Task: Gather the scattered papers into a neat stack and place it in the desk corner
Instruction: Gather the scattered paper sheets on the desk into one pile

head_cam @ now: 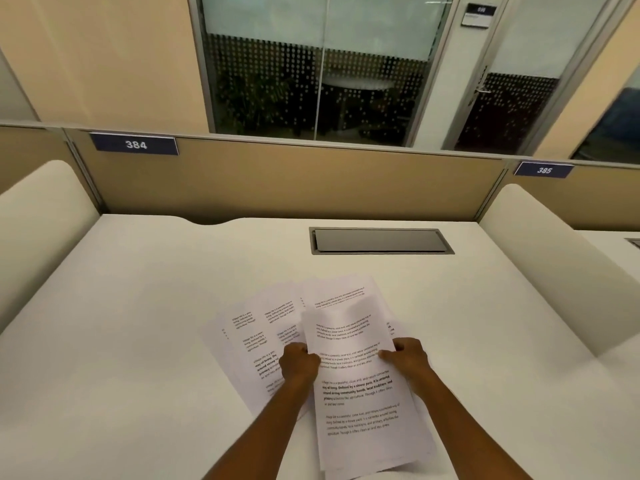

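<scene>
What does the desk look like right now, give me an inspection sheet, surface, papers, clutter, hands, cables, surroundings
Surface: white desk, mostly bare.
Job's things: held sheets gripped on both sides near the front edge; loose sheets fanned out beneath and to the left, not yet squared.
Clutter: nothing seen.
Grippers: left hand and right hand both closed on the held sheets.
Cables: nothing seen; cable hatch closed.
Surroundings: tan partition with signs 384 and 385; white dividers either side; glass wall behind.
</scene>
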`<state>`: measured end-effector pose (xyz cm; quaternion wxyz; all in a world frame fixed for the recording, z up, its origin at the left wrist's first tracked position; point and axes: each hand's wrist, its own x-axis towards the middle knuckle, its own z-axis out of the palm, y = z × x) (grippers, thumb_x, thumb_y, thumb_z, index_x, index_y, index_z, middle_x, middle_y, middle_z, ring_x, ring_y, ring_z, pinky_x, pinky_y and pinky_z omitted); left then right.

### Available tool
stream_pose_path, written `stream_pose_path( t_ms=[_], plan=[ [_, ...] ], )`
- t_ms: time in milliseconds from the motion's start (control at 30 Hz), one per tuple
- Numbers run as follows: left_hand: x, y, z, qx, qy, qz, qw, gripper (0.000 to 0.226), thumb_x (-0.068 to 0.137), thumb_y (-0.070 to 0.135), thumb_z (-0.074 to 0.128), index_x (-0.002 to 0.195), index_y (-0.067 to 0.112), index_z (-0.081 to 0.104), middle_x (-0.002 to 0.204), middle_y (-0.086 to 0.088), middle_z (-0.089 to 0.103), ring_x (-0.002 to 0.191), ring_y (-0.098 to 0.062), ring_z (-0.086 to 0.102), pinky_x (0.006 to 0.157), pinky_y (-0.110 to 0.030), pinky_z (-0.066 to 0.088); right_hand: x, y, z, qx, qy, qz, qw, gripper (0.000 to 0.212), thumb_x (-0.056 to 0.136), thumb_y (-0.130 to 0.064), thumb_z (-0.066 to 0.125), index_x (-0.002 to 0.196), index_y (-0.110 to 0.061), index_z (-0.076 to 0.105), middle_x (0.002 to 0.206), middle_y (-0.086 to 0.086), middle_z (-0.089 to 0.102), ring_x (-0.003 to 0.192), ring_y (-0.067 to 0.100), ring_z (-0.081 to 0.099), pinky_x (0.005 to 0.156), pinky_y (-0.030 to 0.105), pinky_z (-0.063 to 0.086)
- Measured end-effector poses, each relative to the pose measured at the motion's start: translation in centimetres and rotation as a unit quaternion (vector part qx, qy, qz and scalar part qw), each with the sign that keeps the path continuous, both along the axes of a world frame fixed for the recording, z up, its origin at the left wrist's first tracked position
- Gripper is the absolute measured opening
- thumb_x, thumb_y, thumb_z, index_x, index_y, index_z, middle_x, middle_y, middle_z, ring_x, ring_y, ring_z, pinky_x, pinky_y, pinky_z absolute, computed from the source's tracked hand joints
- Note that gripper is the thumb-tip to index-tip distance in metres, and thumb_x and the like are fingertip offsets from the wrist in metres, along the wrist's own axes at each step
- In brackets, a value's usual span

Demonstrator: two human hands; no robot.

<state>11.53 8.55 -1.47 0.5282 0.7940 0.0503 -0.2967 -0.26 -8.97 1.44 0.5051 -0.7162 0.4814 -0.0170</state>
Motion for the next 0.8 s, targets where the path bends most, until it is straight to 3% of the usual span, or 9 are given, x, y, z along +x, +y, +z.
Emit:
stream_pose_path(
  t_ms=[133,267,433,600,700,800],
  plan=[
    [-0.1,-1.1,-0.1,-0.042,0.012,0.005,0.999,0.018,0.084,-0.002,0.060,0.096,0.005,0.071,0.105,-0.014,0.074,0.086,-0.028,0.072,0.077,-0.043,0.062,0.6,-0.8,0.7,-0.035,-0.001,-0.009,0.999,0.020,0.086,-0.011,0.069,0.106,-0.009,0.070,0.104,0.012,0.073,0.079,0.025,0.070,0.063,0.029,0.056],
    [0.1,-2.2,0.2,-0.096,0.056,0.029,0.993,0.035,0.080,-0.001,0.068,0.113,0.010,0.062,0.118,-0.015,0.068,0.096,-0.034,0.070,0.081,-0.051,0.060,1.8,-2.1,1.0,-0.054,-0.003,-0.007,0.999,0.020,0.088,-0.011,0.067,0.107,-0.008,0.069,0.104,0.012,0.073,0.080,0.025,0.068,0.063,0.027,0.053],
    [0.9,-3.4,0.6,-0.057,0.020,0.022,0.998,0.046,0.077,0.011,0.074,0.121,0.012,0.061,0.128,-0.013,0.062,0.112,-0.033,0.063,0.093,-0.048,0.056,3.3,-4.0,0.1,-0.108,0.008,0.031,0.994,0.020,0.090,-0.011,0.064,0.109,-0.006,0.069,0.110,0.012,0.072,0.083,0.023,0.065,0.066,0.025,0.051],
    [1.3,-4.7,0.8,0.013,-0.015,0.024,1.000,0.046,0.077,0.023,0.075,0.121,0.020,0.063,0.132,-0.010,0.057,0.122,-0.030,0.054,0.104,-0.043,0.048,4.5,-5.7,-1.0,-0.182,0.066,0.030,0.981,0.032,0.088,-0.019,0.067,0.118,-0.008,0.067,0.120,0.015,0.065,0.108,0.037,0.062,0.092,0.050,0.054],
    [1.4,-5.4,0.5,0.064,-0.032,0.030,0.997,0.044,0.077,0.025,0.074,0.120,0.022,0.064,0.136,-0.010,0.053,0.128,-0.030,0.048,0.104,-0.037,0.042,4.8,-7.1,-1.3,-0.185,0.099,0.025,0.977,0.037,0.089,-0.023,0.067,0.123,-0.010,0.065,0.124,0.015,0.062,0.115,0.039,0.057,0.097,0.054,0.050],
    [1.2,-6.0,0.3,0.068,-0.041,0.039,0.996,0.043,0.078,0.024,0.074,0.119,0.020,0.064,0.134,-0.010,0.055,0.125,-0.029,0.050,0.099,-0.036,0.045,5.0,-8.3,-1.8,-0.167,0.129,0.047,0.976,0.046,0.092,-0.028,0.061,0.135,-0.011,0.054,0.135,0.018,0.050,0.124,0.040,0.050,0.103,0.053,0.046]
  ],
)
